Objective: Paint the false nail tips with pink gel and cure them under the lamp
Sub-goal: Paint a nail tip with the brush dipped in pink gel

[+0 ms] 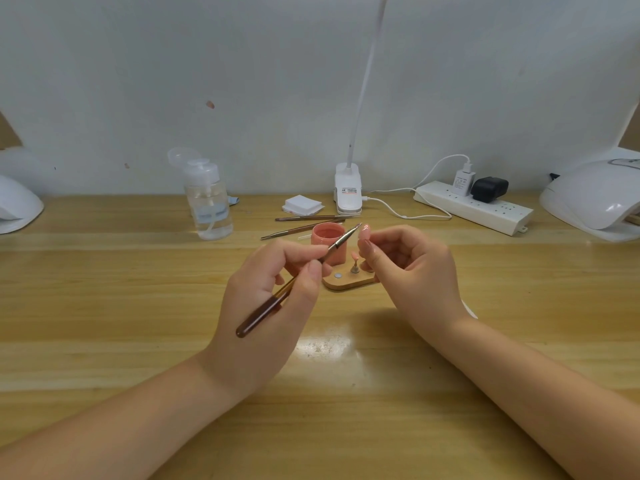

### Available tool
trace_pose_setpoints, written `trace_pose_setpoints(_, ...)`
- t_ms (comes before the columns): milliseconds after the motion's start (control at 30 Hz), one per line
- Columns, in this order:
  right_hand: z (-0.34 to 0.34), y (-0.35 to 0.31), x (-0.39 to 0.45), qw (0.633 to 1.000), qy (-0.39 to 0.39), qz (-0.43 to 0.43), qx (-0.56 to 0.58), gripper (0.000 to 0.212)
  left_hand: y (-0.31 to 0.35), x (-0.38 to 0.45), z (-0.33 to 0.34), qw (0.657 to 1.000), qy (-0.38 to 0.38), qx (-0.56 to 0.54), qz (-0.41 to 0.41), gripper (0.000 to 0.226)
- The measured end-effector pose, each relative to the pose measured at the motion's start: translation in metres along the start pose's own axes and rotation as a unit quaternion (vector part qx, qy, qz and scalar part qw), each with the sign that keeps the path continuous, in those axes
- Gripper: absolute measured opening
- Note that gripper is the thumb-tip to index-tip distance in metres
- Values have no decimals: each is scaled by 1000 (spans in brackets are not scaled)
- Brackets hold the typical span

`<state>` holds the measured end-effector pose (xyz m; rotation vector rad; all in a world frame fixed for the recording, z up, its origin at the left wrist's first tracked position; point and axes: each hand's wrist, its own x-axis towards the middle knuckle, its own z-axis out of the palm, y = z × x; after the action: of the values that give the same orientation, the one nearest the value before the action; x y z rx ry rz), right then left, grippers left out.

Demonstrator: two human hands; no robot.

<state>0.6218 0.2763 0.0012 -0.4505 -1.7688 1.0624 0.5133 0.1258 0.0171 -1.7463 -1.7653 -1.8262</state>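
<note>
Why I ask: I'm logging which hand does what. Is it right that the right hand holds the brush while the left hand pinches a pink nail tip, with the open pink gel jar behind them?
Not quite: the hands are swapped. The head view shows the left hand holding the brush while the right hand pinches the pink nail tip. The open pink gel jar does sit behind them.

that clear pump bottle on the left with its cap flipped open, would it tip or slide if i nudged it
The pump bottle is tall and narrow, so a nudge near its top would probably tip it. It looks well over half full of clear liquid, likely adding weight low down. On the smooth wooden table a low push may slide it instead.
</note>
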Motion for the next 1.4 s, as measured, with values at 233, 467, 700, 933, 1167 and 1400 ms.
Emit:
trace_pose_setpoints(233,2,-2,-2,1000,-10,-22,-15,3,-3,0,1,998,-10,-48,-25,15)
trace_pose_setpoints(467,-1,-2,0,1000,3,-1,-16,7,-2,-1,-1,999,-1,-35,-9,16)
trace_pose_setpoints(700,1,-3,-2,1000,-2,-14,-25,7,-4,-1,0,1000,-17,-13,-19,18)
trace_pose_setpoints(933,3,-1,-2,1000,-3,6,-8,13,-5,-2,1,998,12,-57,-29,17)
trace_pose_setpoints(1167,2,-1,-2,1000,-5,-6,-11,16,-6,-3,2,992,-5,-111,-57,19)
trace_pose_setpoints(1400,0,-1,-1,998,2,-27,-62,6,-3,-2,0,996,15,-83,-38,19)
